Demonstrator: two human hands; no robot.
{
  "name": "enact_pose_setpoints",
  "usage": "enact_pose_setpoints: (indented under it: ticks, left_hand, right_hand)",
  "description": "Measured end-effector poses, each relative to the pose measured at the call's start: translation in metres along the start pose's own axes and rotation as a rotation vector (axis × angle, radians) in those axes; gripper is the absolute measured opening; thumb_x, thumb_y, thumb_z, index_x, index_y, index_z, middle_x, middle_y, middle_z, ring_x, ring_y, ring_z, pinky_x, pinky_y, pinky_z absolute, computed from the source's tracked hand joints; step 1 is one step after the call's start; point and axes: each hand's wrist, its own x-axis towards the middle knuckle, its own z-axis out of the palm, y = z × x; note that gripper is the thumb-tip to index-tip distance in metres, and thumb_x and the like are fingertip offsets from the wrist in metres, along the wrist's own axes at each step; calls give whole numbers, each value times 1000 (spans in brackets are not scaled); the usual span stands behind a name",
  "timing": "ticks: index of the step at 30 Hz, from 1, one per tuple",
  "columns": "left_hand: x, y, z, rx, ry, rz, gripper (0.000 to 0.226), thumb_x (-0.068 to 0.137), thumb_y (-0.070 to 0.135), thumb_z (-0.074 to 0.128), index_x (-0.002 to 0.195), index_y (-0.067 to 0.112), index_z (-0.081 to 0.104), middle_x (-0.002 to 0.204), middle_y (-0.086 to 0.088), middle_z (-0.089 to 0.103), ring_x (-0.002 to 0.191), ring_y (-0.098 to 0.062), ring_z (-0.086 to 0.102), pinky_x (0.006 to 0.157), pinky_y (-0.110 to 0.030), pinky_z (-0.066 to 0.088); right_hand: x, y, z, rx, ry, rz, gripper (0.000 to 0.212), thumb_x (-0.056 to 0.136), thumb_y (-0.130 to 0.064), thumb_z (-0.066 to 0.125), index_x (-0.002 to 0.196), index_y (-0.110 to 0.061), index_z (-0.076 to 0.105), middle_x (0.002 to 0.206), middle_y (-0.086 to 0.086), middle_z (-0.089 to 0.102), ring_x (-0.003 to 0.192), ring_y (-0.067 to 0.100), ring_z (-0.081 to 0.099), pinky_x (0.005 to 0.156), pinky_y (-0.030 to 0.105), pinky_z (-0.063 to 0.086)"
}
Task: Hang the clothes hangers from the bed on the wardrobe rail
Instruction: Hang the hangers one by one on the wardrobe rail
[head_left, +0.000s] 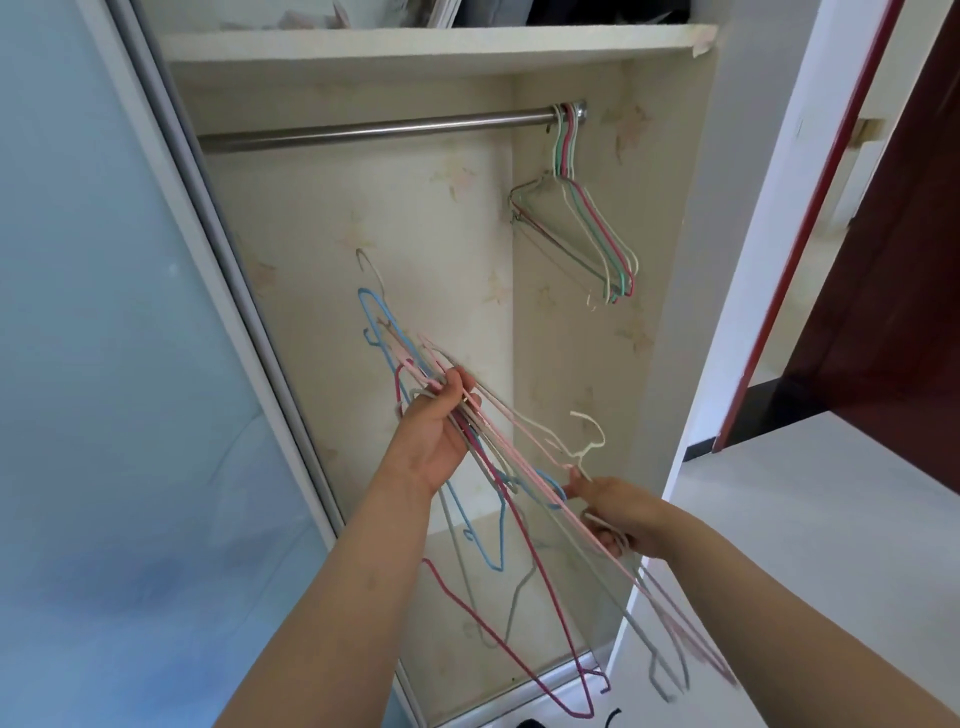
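My left hand (439, 431) grips a tangled bundle of thin wire hangers (498, 467) in blue, pink, red, grey and cream, held inside the open wardrobe below the rail. My right hand (621, 512) pinches one cream hanger (584, 441) by its neck, its hook pointing up, at the bundle's right side. The steel rail (374, 129) runs across the top of the wardrobe. Several hangers (582, 218) hang from its far right end against the side wall.
A frosted sliding door (104, 338) stands at the left, its frame running diagonally beside my left arm. A shelf (415, 41) with stored things lies above the rail. A dark red room door (883, 260) stands open at the right.
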Motion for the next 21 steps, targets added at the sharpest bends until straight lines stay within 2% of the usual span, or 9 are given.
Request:
enact_pose_setpoints:
  ticks: [2,5,8,11,13,16,17,19,21]
  left_hand:
    - [-4,-1,0,3,-4,-3,10,89,18,54,88,11,61,75,3,63,62,-10,59,61,-21,52]
    - [-8,-1,-1,39,8,-12,13,95,13,48,92,12,61,80,2,71,66,-11,66,62,-22,55]
    - [-13,-2,2,45,-3,-4,18,99,13,43,89,14,58,81,1,73,66,-10,67,61,-22,55]
    - [-12,-3,3,0,4,13,12,91,22,51,84,15,56,72,2,65,60,-9,61,56,-22,51]
    - [-9,-5,1,-17,48,17,15,93,21,51,80,15,54,68,3,60,58,-9,56,55,-22,49]
    - [-6,-7,-3,-26,131,32,25,99,9,45,79,18,56,80,0,68,63,-10,58,60,-21,49]
    - [-5,-7,-3,-28,147,30,26,99,9,46,78,20,57,87,0,71,63,-9,59,61,-21,49]
    - [-4,-5,-1,-64,179,17,27,99,11,47,76,22,57,93,0,74,54,-8,57,54,-20,49]
    - [-2,-3,-1,-140,242,15,29,99,11,46,75,23,56,82,0,71,46,-8,51,45,-18,44]
  right_hand:
    - [-4,4,1,91,-105,59,54,97,-54,31,123,-13,55,51,4,48,41,16,42,42,21,37]
    - [-7,7,-2,234,-154,103,45,98,-49,36,128,-18,50,75,9,67,57,20,54,51,28,48]
    - [-8,8,-11,312,-221,127,44,99,-46,38,126,-16,54,90,10,70,69,21,62,63,38,56]
    - [-8,10,-16,369,-330,129,49,98,-46,38,121,-11,63,105,14,66,76,21,63,71,41,56]
    - [-7,11,-12,314,-278,77,47,99,-45,37,117,-12,65,106,10,64,85,21,60,74,39,53]
    - [-2,11,-5,228,-28,-137,40,96,-46,43,126,-26,59,122,-5,59,107,18,55,85,31,48]
    - [-1,10,-5,262,7,-194,38,97,-44,44,128,-28,57,121,-5,60,107,18,56,85,30,48]
    - [-1,7,-5,447,-12,-248,33,100,-27,44,129,-18,55,96,1,63,84,17,58,70,26,47]
    - [-5,2,-5,543,-30,-263,29,98,-17,48,125,-10,54,72,1,48,62,13,45,53,21,39]
